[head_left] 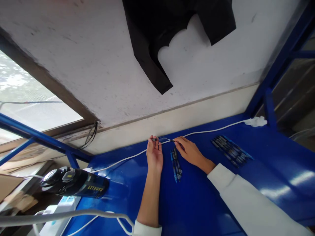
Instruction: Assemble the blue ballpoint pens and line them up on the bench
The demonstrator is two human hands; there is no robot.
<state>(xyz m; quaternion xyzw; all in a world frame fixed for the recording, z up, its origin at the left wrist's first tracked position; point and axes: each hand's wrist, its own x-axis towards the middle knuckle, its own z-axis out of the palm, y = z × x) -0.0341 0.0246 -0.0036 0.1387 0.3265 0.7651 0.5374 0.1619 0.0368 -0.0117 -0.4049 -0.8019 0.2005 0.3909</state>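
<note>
My left hand (155, 154) is palm up, with its thumb and fingertips closed on a small dark pen piece (155, 139). To its right, my right hand (189, 151) faces down and pinches the dark end of a thin pen part (172, 140). A fine, partly clear length shows between the two hands; whether both pieces are joined cannot be made out. Just below the hands lies a small group of pens (176, 164) in dark and light blue. Further right, a larger row of similar pens (231, 150) lies side by side, slanting.
A white cable (130, 157) runs along the back of the blue table (194, 196), passing behind my hands. At left lie a black bottle (78, 182) and a white power strip (59, 214). Crumpled white material (256, 121) sits at the back right. Black clothing (152, 39) hangs ahead.
</note>
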